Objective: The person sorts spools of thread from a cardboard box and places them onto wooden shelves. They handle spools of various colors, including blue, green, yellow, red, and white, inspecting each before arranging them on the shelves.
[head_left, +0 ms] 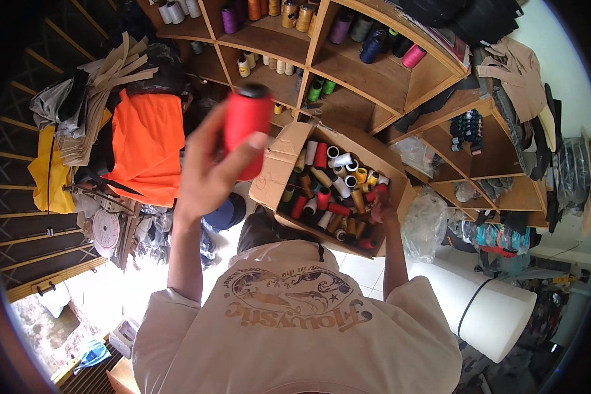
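Observation:
My left hand (210, 164) is raised, closed around a large red thread spool (248, 128) with a black top, held upright. My right hand (385, 211) reaches inside the right side of an open cardboard box (272, 167). Its fingers are dark and blurred among the spools, so I cannot make out whether they grip one. Beside them lies a red spool (376, 193). Jumbled in the box are several cones of thread in red, white, yellow, brown and green, among them a white cone (341, 187) and a red cone (320, 155).
Ahead stands a wooden shelf (269, 43) with spools sorted by colour, including a pink spool (413, 56). Orange fabric (148, 148) hangs at the left. Right of the box are a clear plastic bag (425, 223) and a big white roll (486, 312) tied with a black band.

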Demonstrator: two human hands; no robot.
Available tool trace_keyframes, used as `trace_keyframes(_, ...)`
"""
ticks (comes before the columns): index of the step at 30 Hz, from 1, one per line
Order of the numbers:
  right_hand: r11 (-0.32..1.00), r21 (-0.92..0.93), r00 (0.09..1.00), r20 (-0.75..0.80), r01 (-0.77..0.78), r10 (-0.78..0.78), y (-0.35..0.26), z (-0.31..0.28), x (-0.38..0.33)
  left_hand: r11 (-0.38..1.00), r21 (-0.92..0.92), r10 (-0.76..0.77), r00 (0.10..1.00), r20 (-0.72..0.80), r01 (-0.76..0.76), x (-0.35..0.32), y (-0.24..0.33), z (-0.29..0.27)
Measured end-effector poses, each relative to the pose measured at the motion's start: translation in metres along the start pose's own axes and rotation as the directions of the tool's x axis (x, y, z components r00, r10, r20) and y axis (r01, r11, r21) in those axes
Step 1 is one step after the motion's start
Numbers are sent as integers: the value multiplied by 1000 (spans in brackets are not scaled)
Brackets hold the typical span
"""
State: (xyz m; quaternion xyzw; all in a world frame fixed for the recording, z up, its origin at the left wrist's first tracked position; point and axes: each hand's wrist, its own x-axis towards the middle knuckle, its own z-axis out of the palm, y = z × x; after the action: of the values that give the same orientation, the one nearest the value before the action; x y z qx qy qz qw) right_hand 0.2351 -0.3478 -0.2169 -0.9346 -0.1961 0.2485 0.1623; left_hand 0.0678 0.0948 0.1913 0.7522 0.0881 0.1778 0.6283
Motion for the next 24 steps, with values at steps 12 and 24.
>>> trace_keyframes(12,526,758,867,-103,386,-488,-308,-199,-62,946,-78,-277,913,301,313,28,-38,30)
trace_keyframes(24,177,946,826,-135,272,-548,-297,-165,-52,935,19,-352,923,157,354,8,-65,30)
